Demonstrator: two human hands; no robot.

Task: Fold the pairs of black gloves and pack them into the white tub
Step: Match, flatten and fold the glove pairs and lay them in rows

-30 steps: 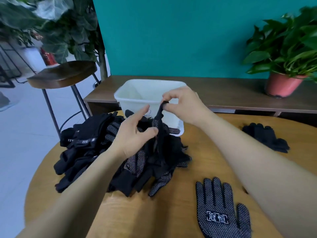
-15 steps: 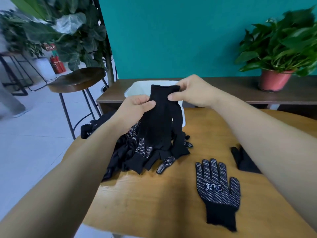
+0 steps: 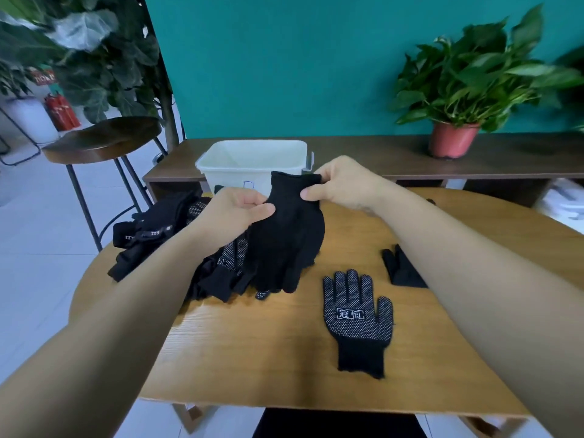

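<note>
I hold a black glove (image 3: 289, 235) up by its cuff, fingers hanging down over the table. My left hand (image 3: 235, 213) pinches the cuff's left edge and my right hand (image 3: 339, 184) pinches its right corner. Below and to the left lies a pile of black gloves (image 3: 164, 241), some with white dots. A single dotted glove (image 3: 357, 320) lies flat, palm up, on the round wooden table (image 3: 268, 358). The white tub (image 3: 252, 159) stands behind the held glove and looks empty. Another black glove (image 3: 401, 270) shows partly behind my right forearm.
A long dark wooden bench (image 3: 395, 153) runs behind the table with a potted plant (image 3: 455, 121) on it. A bar stool (image 3: 101, 143) stands at the left, beside a large leafy plant (image 3: 94, 58). The table's near edge is close to my body.
The glove was pulled up out of the pile and spread by its cuff between both hands. My view has dropped and shifted, showing more of the table.
</note>
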